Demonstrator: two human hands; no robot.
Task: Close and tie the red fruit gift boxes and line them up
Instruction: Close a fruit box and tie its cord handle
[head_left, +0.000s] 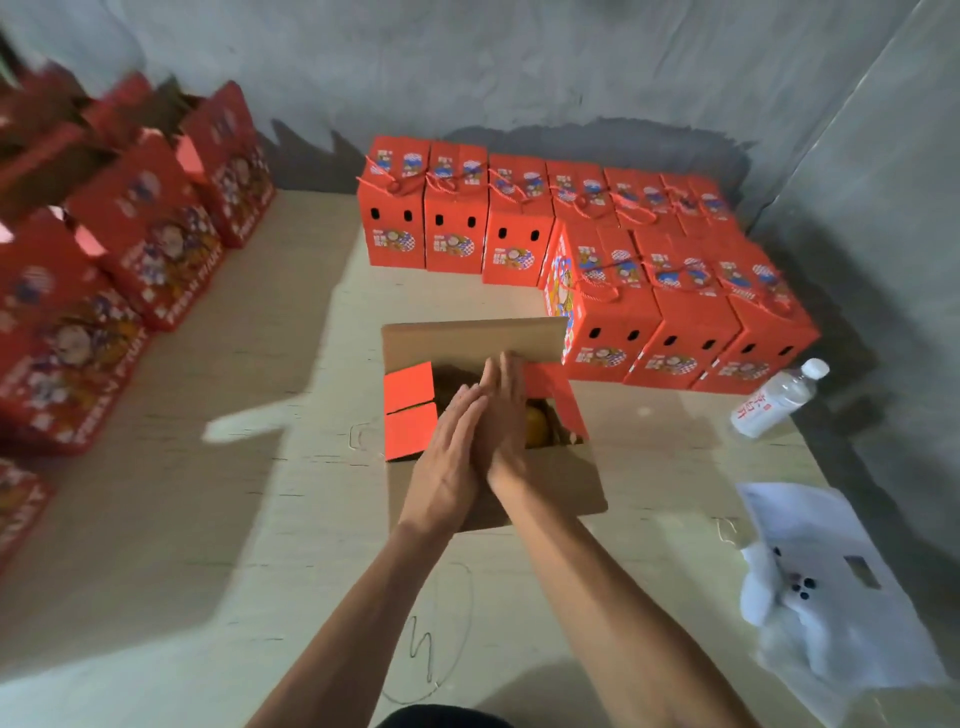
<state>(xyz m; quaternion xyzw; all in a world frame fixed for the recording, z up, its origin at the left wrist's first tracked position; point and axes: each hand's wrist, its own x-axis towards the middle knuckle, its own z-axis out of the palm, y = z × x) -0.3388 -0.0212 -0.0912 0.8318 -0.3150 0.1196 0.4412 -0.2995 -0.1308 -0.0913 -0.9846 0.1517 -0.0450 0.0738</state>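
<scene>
Open box (493, 415) at centre of floor, flaps up, orange fruit inside.
Left hand (449, 457) and right hand (501, 410) pressed flat together above it, grasping nothing. Tied boxes (571, 244) rowed behind; side boxes (140, 244) read "FRESH FRUIT". Bottle (779, 397) label unreadable.

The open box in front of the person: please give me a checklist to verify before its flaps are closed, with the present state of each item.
1. Fruit inside the open box: ok, an orange fruit shows in the opening.
2. Flaps free to fold: ok, the far flap stands up and the near flap lies flat outward.
3. Hands free: ok, the left hand and right hand are pressed palm to palm over the opening, holding nothing.
4. Tie cord within reach: cannot tell, none is visible on this box.
5. Room in the tied row: ok, bare surface lies left of it.
6. Water bottle out of the way: ok, it lies to the right.
</scene>
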